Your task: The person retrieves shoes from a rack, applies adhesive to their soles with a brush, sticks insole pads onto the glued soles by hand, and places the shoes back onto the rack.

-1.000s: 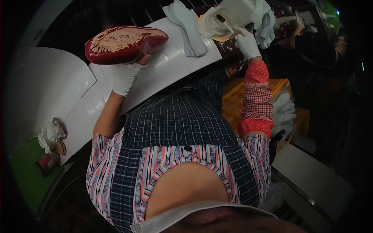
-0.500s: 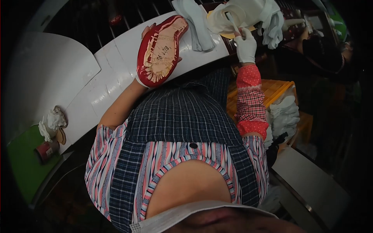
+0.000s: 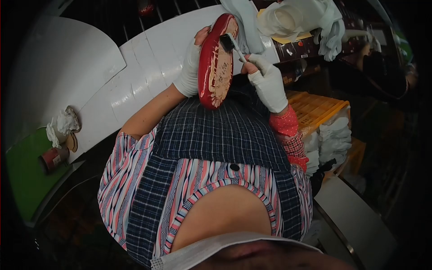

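Note:
My left hand [image 3: 191, 69], in a white glove with bare fingertips, grips a red shoe [image 3: 208, 67] from its left side. The shoe is tilted, its pale underside facing up with handwriting on it and the red upper's gathered edges folded over the rim. In my right hand [image 3: 268, 82], also gloved with bare fingertips, is a brush [image 3: 228, 43] with black bristles and a white handle. The bristles lie against the underside near the shoe's far end. Part of my left hand is hidden behind the shoe.
A white pot [image 3: 288, 20] stands at the top right beside pale folded pieces [image 3: 245, 27]. A yellow crate [image 3: 317, 108] with white pieces is at my right. Crumpled paper [image 3: 67, 120] and a red can [image 3: 53, 158] lie at the left. Another person [image 3: 378, 67] is at far right.
My right hand has come from the white pot down and left with the brush, which now touches the shoe. My left hand has shifted the shoe rightward and turned it more onto its side.

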`<state>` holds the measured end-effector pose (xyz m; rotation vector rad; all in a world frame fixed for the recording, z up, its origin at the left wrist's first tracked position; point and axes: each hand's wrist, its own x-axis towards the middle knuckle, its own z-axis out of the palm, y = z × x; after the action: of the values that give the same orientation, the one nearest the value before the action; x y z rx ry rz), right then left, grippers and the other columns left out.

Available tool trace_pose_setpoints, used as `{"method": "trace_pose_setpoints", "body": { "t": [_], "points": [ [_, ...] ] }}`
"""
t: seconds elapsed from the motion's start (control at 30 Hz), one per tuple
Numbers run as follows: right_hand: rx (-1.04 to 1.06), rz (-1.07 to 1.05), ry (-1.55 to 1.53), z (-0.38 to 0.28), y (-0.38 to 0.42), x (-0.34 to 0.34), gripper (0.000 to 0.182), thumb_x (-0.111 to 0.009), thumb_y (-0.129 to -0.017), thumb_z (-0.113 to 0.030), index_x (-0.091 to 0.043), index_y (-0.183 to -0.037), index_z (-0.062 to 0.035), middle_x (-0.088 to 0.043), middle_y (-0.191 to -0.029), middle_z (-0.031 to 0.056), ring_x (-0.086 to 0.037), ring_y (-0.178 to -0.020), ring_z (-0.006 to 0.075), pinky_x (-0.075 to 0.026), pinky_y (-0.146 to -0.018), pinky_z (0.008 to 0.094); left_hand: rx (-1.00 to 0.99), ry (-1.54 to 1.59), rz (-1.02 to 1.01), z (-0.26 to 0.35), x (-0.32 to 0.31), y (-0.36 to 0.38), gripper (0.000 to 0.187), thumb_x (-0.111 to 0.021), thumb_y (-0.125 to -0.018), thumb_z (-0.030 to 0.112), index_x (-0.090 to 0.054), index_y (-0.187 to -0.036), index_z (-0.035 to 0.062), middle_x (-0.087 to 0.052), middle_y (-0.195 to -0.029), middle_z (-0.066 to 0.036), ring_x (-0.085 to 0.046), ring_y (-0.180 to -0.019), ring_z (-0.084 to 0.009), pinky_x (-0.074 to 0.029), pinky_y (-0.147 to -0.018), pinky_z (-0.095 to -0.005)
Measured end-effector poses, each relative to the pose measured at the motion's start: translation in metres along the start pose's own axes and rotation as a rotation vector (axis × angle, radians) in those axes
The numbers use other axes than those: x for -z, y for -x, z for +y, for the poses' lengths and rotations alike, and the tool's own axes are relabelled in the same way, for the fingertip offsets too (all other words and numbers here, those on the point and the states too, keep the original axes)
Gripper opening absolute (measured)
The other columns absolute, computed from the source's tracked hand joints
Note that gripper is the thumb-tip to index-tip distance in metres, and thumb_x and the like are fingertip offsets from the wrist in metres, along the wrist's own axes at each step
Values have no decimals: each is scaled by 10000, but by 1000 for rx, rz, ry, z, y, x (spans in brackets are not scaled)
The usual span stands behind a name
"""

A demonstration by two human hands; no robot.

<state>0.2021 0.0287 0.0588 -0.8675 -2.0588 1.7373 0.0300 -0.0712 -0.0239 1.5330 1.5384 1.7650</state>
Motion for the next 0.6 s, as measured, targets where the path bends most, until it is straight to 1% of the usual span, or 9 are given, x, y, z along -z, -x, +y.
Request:
{"method": "trace_pose_setpoints", "body": {
  "t": [0.07,0.2,0.27,0.4,0.43,0.47,0.5,0.57,0.6],
  "points": [
    [4,-9,21,3,-6,3,247,-525,-919,-201,-585,-1052,-2,-553,-761,-29,-423,-620,33,-356,-561,177,176,132,-3,-6,-2,4,814,-696,-743,111,-202,-1390,118,-314,-1341,-163,-393,-1215,-286,-370,-1011,-348],
    [27,-33,121,14,-24,12,243,-500,-932,-236,-596,-988,-19,-511,-701,-39,-408,-598,41,-350,-549,193,225,171,4,-10,-3,6,818,-705,-729,105,-217,-1386,118,-327,-1336,-170,-409,-1203,-295,-385,-996,-354],
    [47,-25,170,20,-33,16,252,-492,-932,-244,-601,-964,-19,-503,-691,-37,-404,-591,46,-351,-545,200,232,26,-88,-10,0,7,798,-626,-838,121,-82,-1420,152,-331,-1327,-106,-445,-1166,-194,-456,-957,-299],
    [88,25,300,35,-50,22,270,-484,-926,-246,-616,-930,-10,-512,-685,-26,-420,-594,65,-371,-557,218,233,71,-113,1,0,2,791,-621,-841,114,-86,-1422,162,-326,-1335,-107,-441,-1169,-193,-449,-962,-305],
    [87,26,300,40,-56,25,270,-484,-926,-246,-616,-930,-10,-512,-685,-26,-420,-594,65,-371,-557,218,276,329,-127,11,1,-5,796,-622,-842,123,-81,-1424,163,-323,-1340,-105,-437,-1174,-192,-440,-968,-308],
    [202,65,347,47,-63,27,262,-499,-914,-233,-620,-956,-5,-529,-693,-14,-443,-607,73,-384,-574,219,316,589,-140,17,2,-8,801,-624,-843,131,-76,-1427,164,-319,-1345,-104,-434,-1180,-191,-430,-975,-311],
    [321,106,395,51,-67,28,260,-514,-903,-221,-624,-982,1,-545,-701,-2,-465,-621,80,-398,-591,220,313,588,-142,14,0,-6,801,-624,-843,131,-76,-1427,164,-319,-1345,-104,-434,-1180,-191,-430,-975,-311],
    [213,129,339,58,-73,29,272,-531,-892,-215,-620,-1022,8,-566,-723,11,-488,-638,89,-409,-607,223,89,-69,-19,4,-4,1,855,-757,-658,94,-264,-1356,83,-401,-1292,-190,-433,-1188,-336,-389,-974,-385],
    [103,151,282,58,-74,29,294,-548,-881,-208,-616,-1061,14,-586,-745,23,-511,-655,98,-420,-623,226,88,-69,-19,5,-3,1,855,-757,-658,94,-264,-1356,83,-401,-1292,-190,-433,-1188,-336,-389,-974,-385]
  ]
}}
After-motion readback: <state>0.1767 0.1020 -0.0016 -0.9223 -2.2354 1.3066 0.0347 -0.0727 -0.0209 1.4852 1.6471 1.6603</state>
